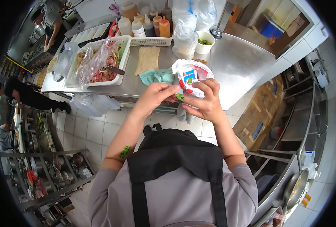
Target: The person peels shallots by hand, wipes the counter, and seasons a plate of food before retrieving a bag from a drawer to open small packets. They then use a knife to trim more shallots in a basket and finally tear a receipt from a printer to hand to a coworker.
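Observation:
Both my hands meet in front of my chest around a small red, white and green packet (182, 90). My left hand (155, 95) pinches its edge with thumb and fingers. My right hand (205, 102) grips it from the other side, fingers curled. Just behind them, at the steel counter's (236, 64) near edge, lies a white plastic bag (183, 68) with a small blue-and-white carton (191, 75) showing in its opening. A crumpled teal cloth (156, 75) lies left of the bag.
A white tray (122, 51) of noodles and meat with a knife sits at the counter's left. Sauce bottles (149, 22), a tub of limes (204, 41) and tied bags stand behind. Other people work at far left. Shelves of pans flank the tiled floor.

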The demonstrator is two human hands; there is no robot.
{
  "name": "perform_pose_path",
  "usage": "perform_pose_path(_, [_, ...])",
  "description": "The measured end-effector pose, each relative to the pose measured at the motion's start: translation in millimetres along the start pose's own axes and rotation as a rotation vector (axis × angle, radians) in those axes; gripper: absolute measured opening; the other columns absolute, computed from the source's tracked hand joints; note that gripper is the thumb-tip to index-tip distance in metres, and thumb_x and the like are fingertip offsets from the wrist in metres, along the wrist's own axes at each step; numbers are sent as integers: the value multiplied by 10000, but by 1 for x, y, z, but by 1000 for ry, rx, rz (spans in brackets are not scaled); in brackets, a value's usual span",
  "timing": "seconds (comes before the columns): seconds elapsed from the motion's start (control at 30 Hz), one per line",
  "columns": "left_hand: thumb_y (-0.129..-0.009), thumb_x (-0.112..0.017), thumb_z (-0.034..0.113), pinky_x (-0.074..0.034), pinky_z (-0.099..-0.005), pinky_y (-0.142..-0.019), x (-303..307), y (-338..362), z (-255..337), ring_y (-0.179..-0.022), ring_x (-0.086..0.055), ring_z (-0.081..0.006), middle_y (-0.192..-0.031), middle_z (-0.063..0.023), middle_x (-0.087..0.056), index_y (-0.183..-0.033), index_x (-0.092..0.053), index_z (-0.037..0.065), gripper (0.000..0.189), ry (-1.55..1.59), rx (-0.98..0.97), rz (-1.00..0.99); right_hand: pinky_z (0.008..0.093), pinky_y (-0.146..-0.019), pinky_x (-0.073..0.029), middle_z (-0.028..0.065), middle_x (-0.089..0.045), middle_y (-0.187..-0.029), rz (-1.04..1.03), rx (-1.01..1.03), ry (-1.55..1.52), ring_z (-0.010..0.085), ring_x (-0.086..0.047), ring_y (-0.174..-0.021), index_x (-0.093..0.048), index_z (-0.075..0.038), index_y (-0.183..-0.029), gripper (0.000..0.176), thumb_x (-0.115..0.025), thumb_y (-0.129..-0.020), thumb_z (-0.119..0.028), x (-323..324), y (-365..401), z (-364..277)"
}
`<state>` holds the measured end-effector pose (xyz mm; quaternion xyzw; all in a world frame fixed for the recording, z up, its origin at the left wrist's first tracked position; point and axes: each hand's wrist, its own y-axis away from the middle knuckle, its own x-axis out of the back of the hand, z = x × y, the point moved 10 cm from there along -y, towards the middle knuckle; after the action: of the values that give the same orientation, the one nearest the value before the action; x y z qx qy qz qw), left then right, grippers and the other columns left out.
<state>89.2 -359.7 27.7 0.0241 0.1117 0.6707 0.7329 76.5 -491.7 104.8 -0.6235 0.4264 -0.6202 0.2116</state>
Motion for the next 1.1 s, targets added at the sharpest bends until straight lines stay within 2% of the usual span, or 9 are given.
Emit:
perform_pose_path(0.23, [-792, -655, 148, -408, -205, -590, 0, -9, -14, -646, -527, -49, -695, -7, -601, -805, -659, 5, 143, -128, 51, -56, 409, -869, -354, 42, -495, -1069, -113, 73, -130, 255, -421, -1003, -682, -235, -824, 202, -729, -632, -277, -13, 6, -11])
perform_pose_path(0.37, [-801, -645, 144, -416, -198, -610, -6, -4, -8, -660, -542, -54, -704, -6, -610, -811, -662, -2, 147, -114, -4, -56, 399, -885, -331, 90, -459, -1052, -166, -204, -367, 268, -393, -1005, -688, -176, -842, 206, -727, -654, -251, -31, 26, 11])
perform_pose_path(0.47, [-804, -653, 162, -432, -200, -636, -8, 1, 1, -703, -567, -71, -749, -27, -637, -849, -669, 1, 168, -199, -113, -49, 382, -904, -307, 110, -439, -1055, -155, -369, -589, 264, -382, -1014, -686, -133, -849, 210, -724, -662, -221, -43, 39, 25])
perform_pose_path(0.53, [-858, -589, 207, -441, -264, -783, -17, 11, 20, -768, -594, -130, -799, -51, -653, -886, -676, 22, 206, -425, -318, -71, 366, -903, -302, 118, -441, -1064, -128, -435, -720, 258, -377, -1014, -686, -111, -854, 208, -719, -667, -196, -45, 44, 30])
perform_pose_path(0.73, [-910, -478, 162, -398, -270, -889, -44, 46, 60, -923, -593, -204, -907, -70, -657, -913, -666, 14, 239, -778, -779, -145, 357, -911, -295, 90, -441, -1086, -37, -642, -1127, 219, -368, -1070, -638, -50, -955, 347, -555, -846, -369, -60, 59, 44])
perform_pose_path(0.83, [-912, -489, 190, -336, -320, -974, -17, 46, 60, -1007, -566, -173, -962, -66, -655, -1030, -624, 10, 255, -494, -757, 60, 365, -856, -363, 85, -484, -1051, 45, -860, -1735, 189, -449, -1005, -566, -115, -1068, 541, -315, -898, -563, -88, 71, 43])
perform_pose_path(0.93, [-914, -492, 205, -311, -336, -997, -14, 24, 37, -1032, -548, -139, -1007, -66, -647, -1132, -565, 8, 302, -130, -554, 200, 352, -787, -415, 88, -511, -988, 18, -820, -2139, 195, -507, -886, -536, -151, -1133, 552, -287, -891, -580, -89, 57, 13])
perform_pose_path(1.07, [-912, -497, 206, -328, -318, -1003, -34, 15, 23, -945, -582, -122, -1028, -73, -636, -1166, -527, -3, 330, -116, -465, -14, 397, -734, -431, 105, -550, -858, -102, -760, -2235, 214, -540, -767, -460, -222, -1233, 603, -237, -861, -640, -103, 54, -14])
perform_pose_path(1.1, [-920, -473, 183, -169, -383, -1087, -37, 15, 19, -962, -590, -136, -998, -69, -645, -1114, -551, 12, 271, 1, -397, -11, 402, -707, -436, 88, -552, -786, -139, -810, -2188, 191, -537, -693, -391, -289, -1281, 586, -233, -851, -653, -108, 56, -19])
